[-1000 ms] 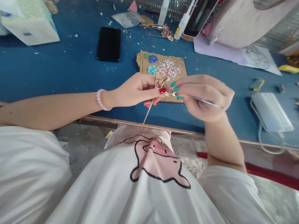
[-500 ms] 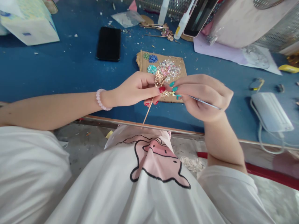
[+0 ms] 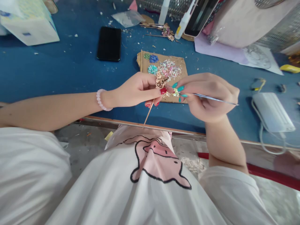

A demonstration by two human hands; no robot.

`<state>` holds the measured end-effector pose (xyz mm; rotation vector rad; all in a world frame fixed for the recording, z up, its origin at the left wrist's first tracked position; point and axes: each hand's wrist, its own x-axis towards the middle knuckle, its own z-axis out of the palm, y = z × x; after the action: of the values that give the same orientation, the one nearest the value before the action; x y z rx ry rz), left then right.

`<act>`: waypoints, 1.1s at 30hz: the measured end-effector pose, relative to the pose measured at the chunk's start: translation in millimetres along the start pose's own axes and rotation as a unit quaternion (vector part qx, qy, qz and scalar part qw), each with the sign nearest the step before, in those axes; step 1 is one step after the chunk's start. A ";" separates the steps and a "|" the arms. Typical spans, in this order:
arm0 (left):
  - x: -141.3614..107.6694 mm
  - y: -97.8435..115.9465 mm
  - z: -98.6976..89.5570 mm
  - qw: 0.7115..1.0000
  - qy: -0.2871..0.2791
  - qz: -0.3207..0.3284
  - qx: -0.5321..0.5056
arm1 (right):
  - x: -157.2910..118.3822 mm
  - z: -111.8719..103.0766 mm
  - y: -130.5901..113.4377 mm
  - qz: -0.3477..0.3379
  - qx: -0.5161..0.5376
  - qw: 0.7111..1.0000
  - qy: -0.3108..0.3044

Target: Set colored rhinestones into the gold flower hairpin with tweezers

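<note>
My left hand (image 3: pixel 138 90) is closed around a gold hairpin (image 3: pixel 161 80). The hairpin's leafy, flower-like head stands above my thumb, and its thin stem slants down past the table edge. To its right, my right hand (image 3: pixel 211 93) pinches slim metal tweezers (image 3: pixel 215 99); their tips are hidden by my fingers. Beneath both hands lies a piece of cardboard (image 3: pixel 184 81) bearing small heaps of beads: clear and pink (image 3: pixel 172 69), turquoise (image 3: pixel 152 69), blue (image 3: pixel 153 58) and green (image 3: pixel 146 56). Yellowish beads (image 3: pixel 176 92) show by my right fingertips.
A black phone (image 3: pixel 109 43) lies left of the cardboard, with a tissue box (image 3: pixel 30 23) farther left. Behind are other hairpins (image 3: pixel 165 30), a plastic bag (image 3: pixel 127 18) and a glue bottle (image 3: pixel 184 25). A white device with a cable (image 3: pixel 273 112) sits at the right.
My right hand has drawn slightly right, away from the hairpin, and the tweezers now lie flatter. The hairpin's head has turned a little in my left hand, which stays in place.
</note>
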<state>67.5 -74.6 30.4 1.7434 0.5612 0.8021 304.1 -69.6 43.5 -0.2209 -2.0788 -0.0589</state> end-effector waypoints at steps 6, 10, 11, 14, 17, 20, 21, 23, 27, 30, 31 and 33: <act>-0.1 -3.9 0.0 1.000 0.004 0.005 -0.020 | 0.5 0.6 3.2 -0.015 -0.006 1.000 0.014; 0.5 -5.1 1.0 0.999 0.009 0.017 -0.030 | -2.5 -0.4 5.2 0.019 -0.022 0.999 0.015; 0.6 -4.7 1.1 0.999 0.010 0.014 -0.031 | -3.5 -1.0 5.8 0.033 -0.022 0.999 0.007; 0.8 -2.4 1.0 0.999 0.008 0.010 -0.034 | -6.2 -2.4 7.2 0.051 -0.016 0.998 -0.030; 0.8 0.0 0.4 1.000 -0.001 0.008 -0.029 | -7.6 -3.1 7.4 0.036 -0.034 0.997 -0.056; 0.9 1.2 -0.1 1.000 0.001 0.004 -0.015 | -8.3 -3.7 7.2 0.006 -0.067 0.996 -0.063; 1.0 1.3 -0.2 1.000 0.001 0.002 -0.011 | -8.7 -4.0 7.5 -0.003 -0.073 0.995 -0.066; 1.2 1.3 -0.3 1.000 0.002 0.004 -0.008 | -10.0 -4.7 8.8 -0.021 -0.071 0.995 -0.074; 1.3 0.5 -0.6 1.000 0.003 0.006 -0.011 | -13.2 -5.8 12.7 -0.036 -0.057 0.993 -0.094; 1.1 -0.7 -1.0 1.000 0.002 0.006 -0.014 | -12.9 -5.5 14.2 -0.039 -0.072 0.992 -0.095; 1.1 -1.1 -1.1 1.000 0.002 0.007 -0.015 | -12.2 -5.3 14.4 -0.044 -0.073 0.993 -0.087; 1.0 -1.6 -1.3 1.000 0.002 0.012 -0.017 | -10.6 -4.9 14.4 -0.056 -0.067 0.994 -0.072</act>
<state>67.2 -72.6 29.3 1.7203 0.5278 0.8280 316.1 -57.5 35.9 -0.1956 -2.2313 -0.2582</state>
